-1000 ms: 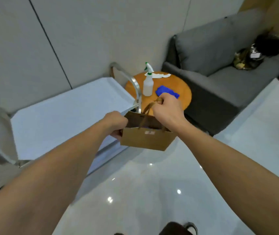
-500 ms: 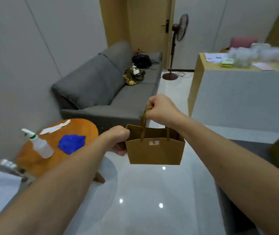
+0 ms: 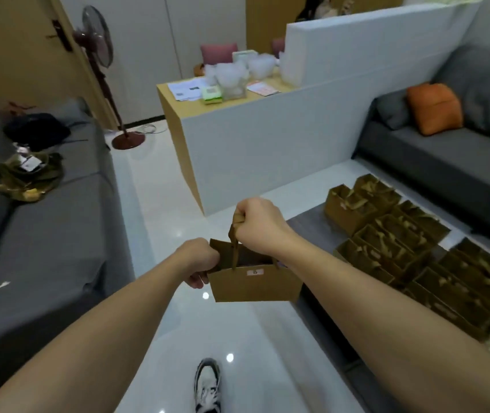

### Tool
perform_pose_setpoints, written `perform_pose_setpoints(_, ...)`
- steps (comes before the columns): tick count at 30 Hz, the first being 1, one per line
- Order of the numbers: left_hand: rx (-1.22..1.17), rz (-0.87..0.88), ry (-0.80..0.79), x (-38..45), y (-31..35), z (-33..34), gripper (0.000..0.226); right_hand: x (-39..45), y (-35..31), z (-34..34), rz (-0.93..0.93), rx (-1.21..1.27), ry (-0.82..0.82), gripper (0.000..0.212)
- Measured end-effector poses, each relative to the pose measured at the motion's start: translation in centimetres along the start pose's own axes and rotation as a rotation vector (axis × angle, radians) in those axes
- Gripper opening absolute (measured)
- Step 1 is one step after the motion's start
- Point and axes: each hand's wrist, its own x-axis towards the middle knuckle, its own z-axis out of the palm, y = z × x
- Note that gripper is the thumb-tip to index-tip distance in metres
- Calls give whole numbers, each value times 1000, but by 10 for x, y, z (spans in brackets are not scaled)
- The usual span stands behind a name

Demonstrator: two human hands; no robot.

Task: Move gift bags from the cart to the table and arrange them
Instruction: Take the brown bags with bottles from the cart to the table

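Right hand: my right hand [image 3: 260, 223] is fisted around the brown handles of a small brown kraft-paper gift bag [image 3: 255, 278], carrying it from above.
Left hand: my left hand [image 3: 200, 260] pinches the bag's left upper edge, fingers curled under the rim.
Bag: it hangs upright in the air over the glossy white floor [image 3: 154, 186], between my forearms, a small white label on its near face.
Desk: the low dark grey desk [image 3: 315, 231] lies just right of the bag; it carries a cluster of matching brown paper gift bags [image 3: 410, 251] standing in close rows, mouths up.
Surroundings: a grey fabric sofa [image 3: 44, 234] runs along the left, a second grey sofa with an orange cushion [image 3: 434, 107] sits at the right.
Below: one white sneaker [image 3: 207, 384] shows on the floor.
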Motion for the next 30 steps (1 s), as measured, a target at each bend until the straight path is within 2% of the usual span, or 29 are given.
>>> perform_pose_setpoints(4,177,127,-77,71,35,-15,17,56,25,2,158,-17,22,21)
perform_pose_setpoints(10,287,290,-205,156,83,-43,29,130,57,-5,348,-59,107,10)
perform_pose_setpoints(19,393,460,-275,263,181,-33,24,224,147,-24,542,-22,218,25)
perform_pose_setpoints(22,408,500,-274,296,226,-22,28,257,192,-32,606,7,199,24)
perform_pose_setpoints(26,441,518,-292,332,284,-10,50,288,246,-49,702,20,106,15)
perform_pose_setpoints(30,465,547,-285,371,341,9,54,311,301,-66,765,70,40,20)
